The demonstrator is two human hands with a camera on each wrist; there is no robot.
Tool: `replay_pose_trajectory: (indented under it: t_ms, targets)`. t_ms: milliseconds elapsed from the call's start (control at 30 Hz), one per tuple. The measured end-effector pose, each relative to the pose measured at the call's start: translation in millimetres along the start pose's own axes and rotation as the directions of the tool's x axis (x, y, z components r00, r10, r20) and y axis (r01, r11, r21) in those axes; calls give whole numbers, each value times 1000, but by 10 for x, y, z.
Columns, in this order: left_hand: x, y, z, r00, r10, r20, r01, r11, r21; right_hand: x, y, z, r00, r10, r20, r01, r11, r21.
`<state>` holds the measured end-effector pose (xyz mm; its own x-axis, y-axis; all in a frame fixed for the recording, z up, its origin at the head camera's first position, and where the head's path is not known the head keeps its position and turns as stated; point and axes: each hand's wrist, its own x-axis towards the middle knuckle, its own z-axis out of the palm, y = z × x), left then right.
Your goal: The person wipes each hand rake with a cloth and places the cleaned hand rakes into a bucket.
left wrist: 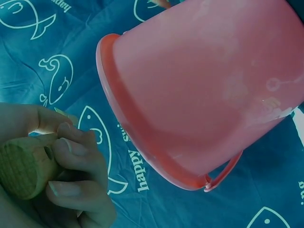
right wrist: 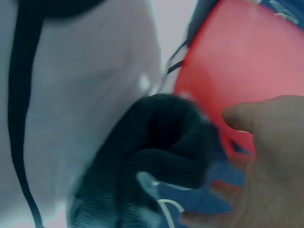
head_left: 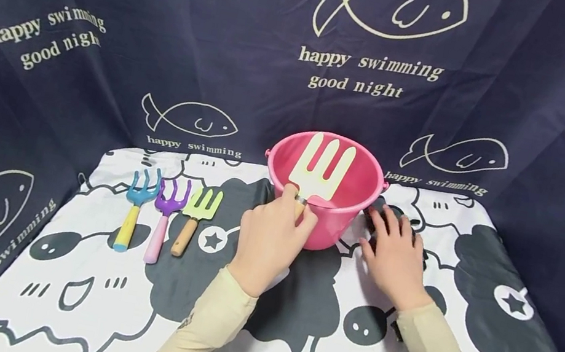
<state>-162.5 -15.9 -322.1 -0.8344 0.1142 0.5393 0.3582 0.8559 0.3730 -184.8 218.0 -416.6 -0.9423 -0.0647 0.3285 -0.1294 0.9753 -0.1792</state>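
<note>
My left hand [head_left: 269,239] grips the wooden handle [left wrist: 21,166] of a cream three-tined hand fork [head_left: 314,186]. The fork's head points up and away, in front of the mouth of a pink bucket [head_left: 326,230]. In the left wrist view my fingers curl round the handle, apart from the bucket's wall. To the right of the bucket, my right hand [head_left: 394,260] reaches low with its fingers spread. Beside it, the right wrist view has a dark, folded knitted item [right wrist: 123,175] with a cuff-like opening; blur hides its exact kind. That hand has no visible grip on it.
Three small hand forks lie side by side on the left: a blue one [head_left: 132,216] with a yellow handle, a purple one [head_left: 162,224] with a pink handle, and a green one [head_left: 190,226]. A navy curtain [head_left: 255,72] stands close behind the sheep-print cloth [head_left: 111,297].
</note>
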Motion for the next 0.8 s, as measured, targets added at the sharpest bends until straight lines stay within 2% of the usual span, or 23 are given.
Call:
replay_pose_trajectory:
  t_ms: [133, 300, 567, 800]
  targets:
    - [18, -4, -8, 1000, 4, 7, -4, 1000, 6, 130, 152, 129, 985, 129, 114, -134, 990, 37]
    - [49, -3, 5, 1000, 19, 7, -19, 1000, 10, 240, 251, 186, 956, 236, 174, -254, 963, 88]
    - [14, 14, 38, 999, 31, 20, -32, 999, 14, 289, 324, 252, 924, 287, 253, -321, 941, 107]
    - [-21, 1, 102, 998, 60, -24, -60, 998, 15, 334, 320, 266, 896, 338, 288, -379, 920, 99]
